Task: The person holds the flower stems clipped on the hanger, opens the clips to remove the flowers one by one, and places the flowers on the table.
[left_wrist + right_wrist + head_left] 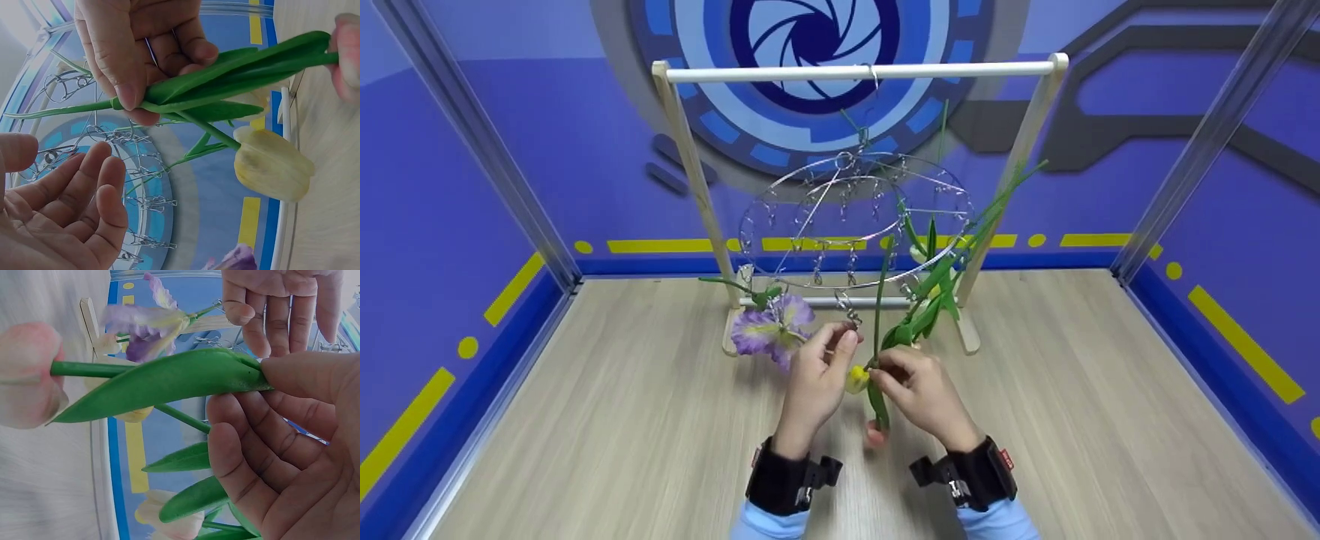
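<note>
My right hand [919, 386] pinches the green stem of a pink tulip [876, 433], which hangs bloom down. In the right wrist view its long leaf [169, 382] lies across the fingertips. The stem end points up towards the round wire clip hanger [877, 281]. Beside a dangling clip [853, 319] at the hanger's front is my left hand [817, 371]. Its thumb and fingers stand apart in the left wrist view. A pale yellow tulip [273, 163] hangs between the hands. To the left, a purple flower [769, 330] hangs from the hanger.
The hanger hooks over the white bar [780, 74] of a wooden stand [694, 165]. More tulips with green leaves [934, 300] hang at the hanger's right side. Bare clips [817, 270] dangle around its rings. Light wood tabletop [622, 405] lies below, with blue walls around it.
</note>
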{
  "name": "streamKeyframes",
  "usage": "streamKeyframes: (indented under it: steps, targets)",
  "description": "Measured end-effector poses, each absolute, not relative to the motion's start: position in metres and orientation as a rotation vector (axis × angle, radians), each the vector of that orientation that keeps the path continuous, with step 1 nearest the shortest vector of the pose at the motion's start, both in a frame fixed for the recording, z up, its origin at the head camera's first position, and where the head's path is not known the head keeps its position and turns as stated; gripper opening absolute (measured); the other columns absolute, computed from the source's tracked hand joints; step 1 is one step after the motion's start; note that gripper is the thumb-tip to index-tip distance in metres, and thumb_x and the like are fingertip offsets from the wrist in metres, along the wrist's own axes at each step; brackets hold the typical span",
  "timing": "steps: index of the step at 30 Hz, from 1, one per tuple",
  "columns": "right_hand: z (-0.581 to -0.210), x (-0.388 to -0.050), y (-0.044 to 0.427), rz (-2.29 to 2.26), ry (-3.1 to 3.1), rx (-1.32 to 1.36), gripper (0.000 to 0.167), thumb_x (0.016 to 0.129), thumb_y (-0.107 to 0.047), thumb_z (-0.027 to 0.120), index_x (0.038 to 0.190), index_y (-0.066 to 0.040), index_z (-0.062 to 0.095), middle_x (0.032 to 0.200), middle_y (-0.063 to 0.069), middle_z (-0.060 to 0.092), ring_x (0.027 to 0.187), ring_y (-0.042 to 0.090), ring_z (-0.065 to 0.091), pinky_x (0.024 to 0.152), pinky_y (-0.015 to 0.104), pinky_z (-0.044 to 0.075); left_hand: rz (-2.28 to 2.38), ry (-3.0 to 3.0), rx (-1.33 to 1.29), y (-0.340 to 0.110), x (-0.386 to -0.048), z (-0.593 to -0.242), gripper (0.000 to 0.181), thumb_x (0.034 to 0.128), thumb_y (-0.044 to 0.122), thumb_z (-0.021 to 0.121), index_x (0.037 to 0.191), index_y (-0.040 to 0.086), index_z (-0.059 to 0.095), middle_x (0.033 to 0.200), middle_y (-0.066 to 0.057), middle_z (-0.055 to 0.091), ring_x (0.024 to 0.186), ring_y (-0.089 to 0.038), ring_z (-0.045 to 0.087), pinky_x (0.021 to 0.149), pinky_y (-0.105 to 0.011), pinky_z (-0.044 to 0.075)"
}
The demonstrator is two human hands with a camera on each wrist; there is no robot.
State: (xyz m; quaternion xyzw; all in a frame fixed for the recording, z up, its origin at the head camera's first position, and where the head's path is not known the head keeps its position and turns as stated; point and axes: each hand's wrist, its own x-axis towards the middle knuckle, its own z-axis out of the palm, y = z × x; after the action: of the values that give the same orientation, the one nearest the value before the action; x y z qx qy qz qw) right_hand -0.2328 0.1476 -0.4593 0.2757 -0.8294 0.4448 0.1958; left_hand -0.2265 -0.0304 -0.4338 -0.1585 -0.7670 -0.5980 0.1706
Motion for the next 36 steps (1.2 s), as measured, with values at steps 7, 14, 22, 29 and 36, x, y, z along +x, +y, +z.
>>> streamKeyframes:
  steps: [7, 14, 22, 29, 36]
  targets:
    - [-0.459, -0.234, 0.149, 1.174, -2.29, 0.795, 0.008, 0.087, 0.002, 0.075, 0.09, -0.006, 0.074, 0.079, -0.003, 0.066, 0.068, 0.006, 0.054, 0.063, 0.024, 0.048, -1.5, -2.284, -0.458, -0.032, -0.222, -0.434, 0.028, 0.1085, 0.023, 0.053, 0.115, 0.001, 0.069, 0.101, -0.013, 0.071, 0.084, -0.023, 0.067, 0.074, -0.035, 0.057]
    - [-0.453, -0.23, 0.156, 1.192, -2.285, 0.804, 0.008, 0.088, 0.003, 0.075, 0.092, -0.005, 0.074, 0.081, -0.003, 0.066, 0.069, 0.005, 0.055, 0.059, 0.023, 0.05, -1.361, -2.316, -0.484, -0.036, -0.212, -0.436, 0.03, 0.108, 0.023, 0.053, 0.119, -0.001, 0.068, 0.106, -0.012, 0.07, 0.092, -0.024, 0.066, 0.081, -0.038, 0.057]
    - [-0.445, -0.221, 0.173, 1.174, -2.26, 0.805, 0.012, 0.087, 0.007, 0.075, 0.093, -0.003, 0.072, 0.084, -0.003, 0.064, 0.069, 0.004, 0.053, 0.055, 0.022, 0.05, -1.259, -2.327, -0.449, -0.046, -0.2, -0.439, 0.029, 0.1057, 0.023, 0.058, 0.12, 0.001, 0.069, 0.111, -0.011, 0.071, 0.099, -0.025, 0.069, 0.087, -0.042, 0.057]
    - [-0.437, -0.214, 0.196, 1.086, -2.252, 0.801, 0.012, 0.089, 0.005, 0.075, 0.096, -0.004, 0.074, 0.083, -0.007, 0.063, 0.069, 0.004, 0.057, 0.056, 0.023, 0.05, -1.123, -2.327, -0.443, -0.051, -0.194, -0.445, 0.034, 0.1046, 0.026, 0.06, 0.123, -0.002, 0.068, 0.117, -0.013, 0.07, 0.108, -0.028, 0.067, 0.092, -0.045, 0.055]
    - [-0.44, -0.205, 0.215, 1.042, -2.18, 0.808, 0.019, 0.087, 0.007, 0.076, 0.095, -0.01, 0.073, 0.083, -0.008, 0.064, 0.072, 0.004, 0.058, 0.058, 0.015, 0.045, -0.922, -2.273, -0.512, -0.052, -0.196, -0.457, 0.037, 0.1012, 0.026, 0.066, 0.127, -0.001, 0.067, 0.124, -0.015, 0.066, 0.117, -0.03, 0.063, 0.101, -0.048, 0.051]
